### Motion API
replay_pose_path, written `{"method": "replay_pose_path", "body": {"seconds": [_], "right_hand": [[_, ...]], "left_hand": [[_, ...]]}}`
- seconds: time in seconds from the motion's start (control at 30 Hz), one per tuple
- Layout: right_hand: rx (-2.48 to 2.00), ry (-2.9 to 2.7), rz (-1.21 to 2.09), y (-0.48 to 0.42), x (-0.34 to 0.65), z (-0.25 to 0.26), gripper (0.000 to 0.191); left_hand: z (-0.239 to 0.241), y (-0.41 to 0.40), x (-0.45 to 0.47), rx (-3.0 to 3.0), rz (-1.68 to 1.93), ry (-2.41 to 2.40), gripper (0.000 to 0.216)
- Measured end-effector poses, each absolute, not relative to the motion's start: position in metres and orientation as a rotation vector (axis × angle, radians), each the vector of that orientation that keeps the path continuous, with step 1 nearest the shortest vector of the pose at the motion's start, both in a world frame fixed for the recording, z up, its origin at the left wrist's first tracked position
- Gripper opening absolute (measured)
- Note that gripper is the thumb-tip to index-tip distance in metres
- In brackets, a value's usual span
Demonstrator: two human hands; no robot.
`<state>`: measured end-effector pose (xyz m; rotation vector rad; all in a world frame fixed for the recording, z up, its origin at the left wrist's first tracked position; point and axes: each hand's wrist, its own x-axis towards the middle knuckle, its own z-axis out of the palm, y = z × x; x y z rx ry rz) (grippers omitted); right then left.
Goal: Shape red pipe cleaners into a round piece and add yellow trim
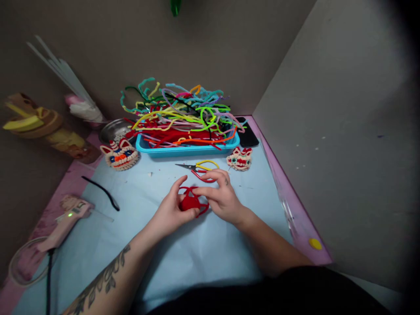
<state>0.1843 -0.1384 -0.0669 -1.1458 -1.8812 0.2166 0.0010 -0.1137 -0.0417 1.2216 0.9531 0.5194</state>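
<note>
Red pipe-cleaner piece (189, 203) is held at mid-table on the light blue mat (203, 249), between both hands. Left hand (170, 209): fingers curled under and around the piece, thumb raised and apart from them. Right hand (223, 197): fingers bent and closed, pinching a thin red loop at the piece's upper edge; the exact contact point is hidden by the knuckles, so a pinch is only probable.

Scissors (199, 166) with yellow and red handles are laid just beyond the hands, partly covered by the right fingers. Behind them a blue tray (187, 151) is overfilled with mixed-colour pipe cleaners (180, 114). Two small woven animal faces (120, 155) (240, 158) are set at either end of the tray. A pink glue gun (67, 215) is at the left, with its light lit. A black pipe cleaner (102, 190) lies near it.
</note>
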Motion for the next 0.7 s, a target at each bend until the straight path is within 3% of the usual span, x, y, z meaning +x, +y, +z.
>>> {"method": "replay_pose_path", "body": {"seconds": [0.37,0.7], "right_hand": [[-1.162,-2.036,0.180,-0.132,0.197,-0.070,0.025],[-0.972,-1.836,0.162,-0.146,0.193,-0.057,0.030]], "left_hand": [[-0.034,-0.117,-0.001,1.248,0.317,0.814,0.100],[-0.035,-0.113,-0.008,1.589,0.556,1.038,0.091]]}}
